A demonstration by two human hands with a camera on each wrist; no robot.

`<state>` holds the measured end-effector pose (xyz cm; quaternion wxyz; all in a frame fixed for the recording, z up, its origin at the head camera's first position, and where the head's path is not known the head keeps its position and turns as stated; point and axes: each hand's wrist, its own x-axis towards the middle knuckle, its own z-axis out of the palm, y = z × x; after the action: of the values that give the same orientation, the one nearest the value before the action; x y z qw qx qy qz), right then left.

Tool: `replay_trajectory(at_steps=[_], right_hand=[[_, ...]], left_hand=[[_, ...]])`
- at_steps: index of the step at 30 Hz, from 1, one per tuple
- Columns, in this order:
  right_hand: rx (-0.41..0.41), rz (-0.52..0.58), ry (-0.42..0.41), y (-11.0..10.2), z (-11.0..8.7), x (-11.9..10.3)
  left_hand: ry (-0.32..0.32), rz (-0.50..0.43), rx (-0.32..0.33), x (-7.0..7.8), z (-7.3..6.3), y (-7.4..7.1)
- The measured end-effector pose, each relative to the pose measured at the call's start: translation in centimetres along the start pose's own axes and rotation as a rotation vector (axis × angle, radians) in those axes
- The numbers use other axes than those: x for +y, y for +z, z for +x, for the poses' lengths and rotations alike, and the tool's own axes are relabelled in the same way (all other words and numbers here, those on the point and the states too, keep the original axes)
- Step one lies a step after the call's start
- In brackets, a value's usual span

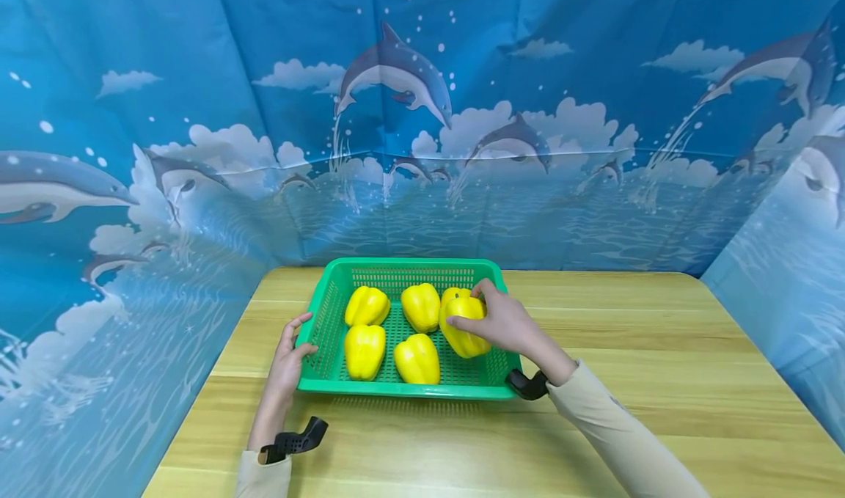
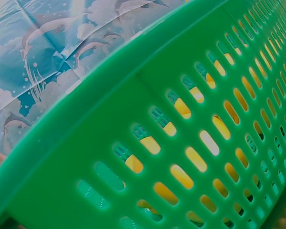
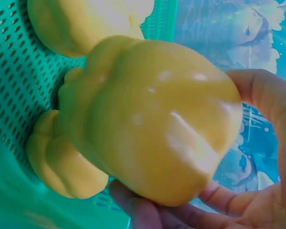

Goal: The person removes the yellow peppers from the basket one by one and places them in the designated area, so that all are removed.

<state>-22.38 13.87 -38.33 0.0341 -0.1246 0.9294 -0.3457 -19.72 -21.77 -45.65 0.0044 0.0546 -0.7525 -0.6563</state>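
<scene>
Gripping 1 yellow pepper, right hand curling fingers. Green basket holding 5 more peppers. Left hand touching rim; cannot tell whether gripping.

Six yellow bell peppers, one green basket and one wood-grain table appear on my remote feed, where I also count one left hand, one right hand, two pale sleeves, two black wrist mounts and one dolphin-print backdrop.
</scene>
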Motion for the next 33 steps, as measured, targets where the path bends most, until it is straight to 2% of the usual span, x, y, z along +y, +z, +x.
replay_trajectory(at_steps=[7, 16, 25, 33], right_hand=[[0.156, 0.037, -0.074, -0.4, -0.4, 0.3], [0.358, 0.109, -0.107, -0.9, -0.7, 0.6], [0.478, 0.14, -0.162, -1.5, -1.0, 1.3], [0.575, 0.161, -0.177, -2.5, -0.9, 2.7]], left_hand=[[0.005, -0.001, -0.004, -0.1, 0.1, 0.0], [0.001, 0.004, -0.003, -0.1, 0.1, 0.0], [0.001, -0.004, 0.001, -0.1, 0.1, 0.1], [-0.005, 0.009, 0.004, -0.1, 0.1, 0.0]])
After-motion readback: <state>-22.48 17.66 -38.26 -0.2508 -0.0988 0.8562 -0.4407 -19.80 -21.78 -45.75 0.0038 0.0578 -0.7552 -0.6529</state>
